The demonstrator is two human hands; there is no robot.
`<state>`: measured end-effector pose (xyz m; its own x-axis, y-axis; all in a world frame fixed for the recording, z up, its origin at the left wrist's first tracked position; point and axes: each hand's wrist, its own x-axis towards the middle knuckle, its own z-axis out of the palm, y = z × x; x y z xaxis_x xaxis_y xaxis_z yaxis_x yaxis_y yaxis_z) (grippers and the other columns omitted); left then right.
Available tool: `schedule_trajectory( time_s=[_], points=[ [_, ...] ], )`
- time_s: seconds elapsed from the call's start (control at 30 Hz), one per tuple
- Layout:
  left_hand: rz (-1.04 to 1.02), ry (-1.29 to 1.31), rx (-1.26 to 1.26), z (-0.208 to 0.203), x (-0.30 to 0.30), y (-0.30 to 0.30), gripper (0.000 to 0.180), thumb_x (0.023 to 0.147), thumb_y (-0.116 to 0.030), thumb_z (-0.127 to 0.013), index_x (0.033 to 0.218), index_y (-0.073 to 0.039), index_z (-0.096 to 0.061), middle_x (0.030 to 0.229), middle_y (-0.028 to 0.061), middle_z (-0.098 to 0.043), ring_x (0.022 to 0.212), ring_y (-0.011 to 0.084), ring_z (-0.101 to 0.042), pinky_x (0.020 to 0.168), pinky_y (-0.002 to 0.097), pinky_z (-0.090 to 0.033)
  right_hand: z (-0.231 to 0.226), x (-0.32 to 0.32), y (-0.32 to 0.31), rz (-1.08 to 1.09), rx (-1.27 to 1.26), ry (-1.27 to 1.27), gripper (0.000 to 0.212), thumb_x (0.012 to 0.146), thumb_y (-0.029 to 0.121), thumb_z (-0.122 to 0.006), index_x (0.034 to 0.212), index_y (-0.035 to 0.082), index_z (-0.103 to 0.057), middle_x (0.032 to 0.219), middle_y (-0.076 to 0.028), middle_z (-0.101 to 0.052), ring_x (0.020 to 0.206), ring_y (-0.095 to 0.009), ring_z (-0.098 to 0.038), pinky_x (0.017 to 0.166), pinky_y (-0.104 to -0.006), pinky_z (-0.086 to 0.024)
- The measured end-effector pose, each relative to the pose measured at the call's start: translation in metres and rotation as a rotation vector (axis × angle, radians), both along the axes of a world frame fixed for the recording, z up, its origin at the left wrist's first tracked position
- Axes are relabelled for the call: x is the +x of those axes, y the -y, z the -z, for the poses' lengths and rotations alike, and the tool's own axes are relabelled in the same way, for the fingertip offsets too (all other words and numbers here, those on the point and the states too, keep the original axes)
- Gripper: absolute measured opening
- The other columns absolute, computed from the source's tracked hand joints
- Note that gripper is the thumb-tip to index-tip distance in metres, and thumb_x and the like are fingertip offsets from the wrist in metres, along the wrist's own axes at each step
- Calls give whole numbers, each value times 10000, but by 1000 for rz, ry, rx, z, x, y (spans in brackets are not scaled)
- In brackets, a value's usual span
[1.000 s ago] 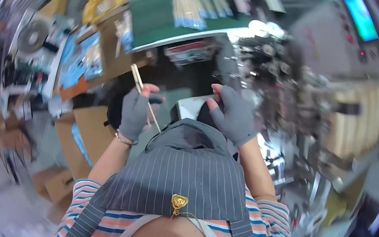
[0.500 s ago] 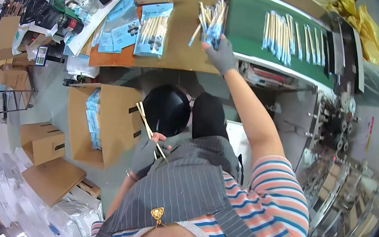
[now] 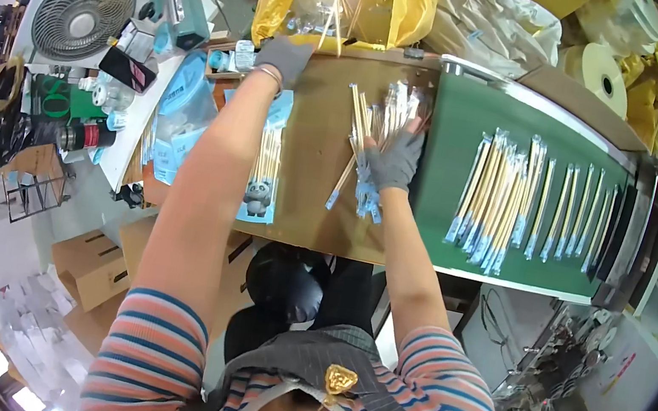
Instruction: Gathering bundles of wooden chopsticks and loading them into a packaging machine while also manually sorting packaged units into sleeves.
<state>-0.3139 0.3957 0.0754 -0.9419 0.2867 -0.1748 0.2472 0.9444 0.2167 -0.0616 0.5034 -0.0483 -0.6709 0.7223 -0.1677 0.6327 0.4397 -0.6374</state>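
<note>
My left hand (image 3: pixel 286 59), in a grey fingerless glove, reaches to the near rim of a yellow plastic bag (image 3: pixel 412 4), fingers stretched out. Just beyond its fingertips, a few bare chopsticks (image 3: pixel 336 9) stand at a slant in the bag's mouth, apart from the hand as far as I can see. My right hand (image 3: pixel 395 157), gloved alike, is wrapped over a bundle of chopsticks in clear sleeves with blue ends (image 3: pixel 399 105) on the brown tabletop. Some of the bundle is hidden under the palm. Left of it, more sleeved chopsticks (image 3: pixel 354 115) lie loosely.
A printed blue pouch of chopsticks (image 3: pixel 266 165) lies under my left forearm. On the right, sleeved chopsticks (image 3: pixel 489 201) rest in a row on a green conveyor belt (image 3: pixel 455 114). A fan (image 3: pixel 83 16), a phone (image 3: pixel 128 69) and cardboard boxes (image 3: pixel 92 263) are at the left.
My left hand has swung from my lap, where it held bare chopsticks, up to the yellow bag; bare chopsticks now stand there. My right hand has moved farther over the sleeved bundle. The view has shifted forward.
</note>
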Motion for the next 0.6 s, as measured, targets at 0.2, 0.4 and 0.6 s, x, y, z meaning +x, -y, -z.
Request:
schedule_trajectory(
  time_s=[0.2, 0.4, 0.6],
  points=[
    [231, 314, 165, 98, 129, 17, 525, 884, -465, -568, 1127, -2, -604, 971, 241, -660, 919, 403, -629, 802, 446, -495, 4, 22, -28, 282, -338, 85, 998, 722, 434, -750, 1395, -96, -236, 1155, -337, -572, 1069, -449, -571, 936, -457, -444],
    [-41, 605, 582, 162, 187, 41, 486, 899, -478, -593, 1003, -6, -640, 857, 88, -638, 755, 140, -568, 687, 284, -473, 23, 35, -29, 309, -409, 62, 1054, 681, 462, -778, 1374, -126, -245, 1202, -333, -554, 1109, -420, -568, 955, -413, -435],
    [-191, 1099, 886, 154, 162, 5, 453, 862, -470, -655, 868, -18, -625, 751, 17, -599, 684, 99, -532, 641, 258, -448, 5, 12, 7, 200, -386, -22, 682, 703, 408, -757, 1174, -29, -529, 1045, -261, -653, 997, -348, -650, 833, -381, -507]
  ],
)
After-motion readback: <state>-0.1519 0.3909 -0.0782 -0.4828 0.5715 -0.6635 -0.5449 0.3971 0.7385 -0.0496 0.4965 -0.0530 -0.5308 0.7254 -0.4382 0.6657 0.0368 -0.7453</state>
